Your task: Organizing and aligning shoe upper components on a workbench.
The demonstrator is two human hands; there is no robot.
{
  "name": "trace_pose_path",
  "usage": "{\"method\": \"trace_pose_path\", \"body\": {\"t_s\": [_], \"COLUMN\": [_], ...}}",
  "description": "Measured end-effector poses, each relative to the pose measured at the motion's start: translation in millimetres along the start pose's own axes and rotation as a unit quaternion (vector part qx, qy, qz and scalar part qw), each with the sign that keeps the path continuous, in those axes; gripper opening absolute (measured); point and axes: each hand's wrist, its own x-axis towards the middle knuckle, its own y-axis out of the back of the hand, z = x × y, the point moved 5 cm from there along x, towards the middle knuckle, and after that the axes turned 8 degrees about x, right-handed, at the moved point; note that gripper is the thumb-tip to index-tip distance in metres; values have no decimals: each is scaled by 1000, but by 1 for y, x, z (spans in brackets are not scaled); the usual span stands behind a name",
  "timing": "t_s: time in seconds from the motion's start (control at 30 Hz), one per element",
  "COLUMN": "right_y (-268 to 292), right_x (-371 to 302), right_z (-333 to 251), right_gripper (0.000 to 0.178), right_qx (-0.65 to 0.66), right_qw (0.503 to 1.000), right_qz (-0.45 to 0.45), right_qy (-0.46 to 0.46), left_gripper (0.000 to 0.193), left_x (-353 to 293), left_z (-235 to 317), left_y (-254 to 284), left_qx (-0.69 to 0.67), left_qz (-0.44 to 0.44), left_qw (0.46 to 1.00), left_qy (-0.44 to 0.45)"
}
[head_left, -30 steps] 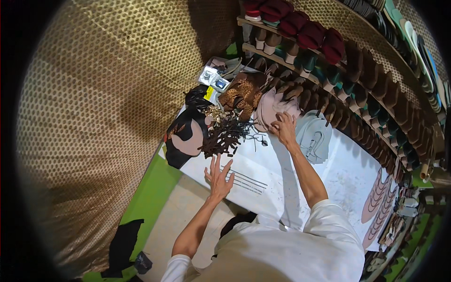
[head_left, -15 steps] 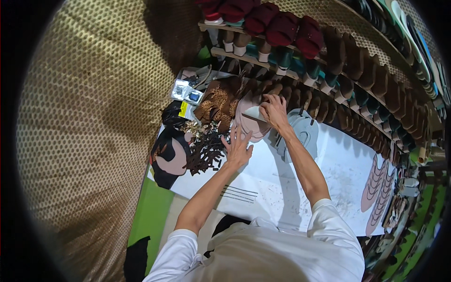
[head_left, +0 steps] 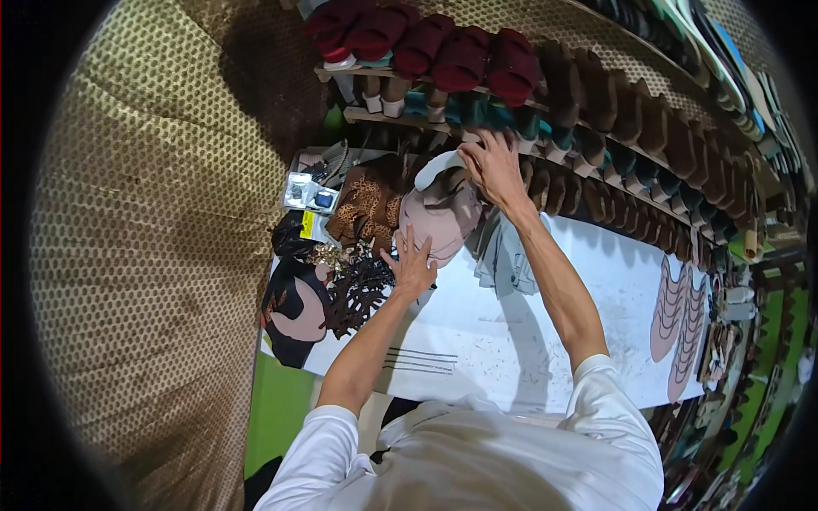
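Note:
A stack of pale pink cut-out shoe pieces point(head_left: 436, 228) lies on the white table. My left hand point(head_left: 414, 266) rests on its near edge with fingers spread flat. Above the far side of the stack, my right hand point(head_left: 496, 175) pinches the end of a curved white piece point(head_left: 433, 170), which is lifted and tilted. What the piece is made of I cannot tell. Pale grey cut-outs point(head_left: 509, 260) lie under and beside my right forearm. Left of the stack are leopard-print pieces point(head_left: 368, 209) and a heap of small dark strips point(head_left: 356, 289).
Racks of shoes run behind the table, with dark red slippers point(head_left: 464, 58) on top and brown shoes point(head_left: 588, 89) further right. Small plastic packets point(head_left: 308, 194) and black-and-pink cut-outs point(head_left: 300, 311) lie at the left. Overlapping pink outlines point(head_left: 679, 319) show at the table's right end.
My right hand has moved up and away, raising the white piece off the pink stack. My left hand has stayed at the stack's near edge. The whole view has shifted slightly.

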Motion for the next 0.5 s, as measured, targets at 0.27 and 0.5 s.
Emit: {"method": "trace_pose_path", "body": {"t_s": [0.27,0.5], "right_y": [97,80], "right_x": [-108,-345], "right_z": [-45,-81], "right_gripper": [17,12], "right_qx": [-30,-39], "right_qw": [999,990], "right_qz": [27,-47], "right_qy": [7,-124], "left_gripper": [72,71], "left_x": [-60,-151], "left_z": [4,-3], "left_y": [6,-29], "left_qx": [-48,-50], "left_qz": [5,-8], "left_qw": [999,997], "left_qy": [-13,-54]}}
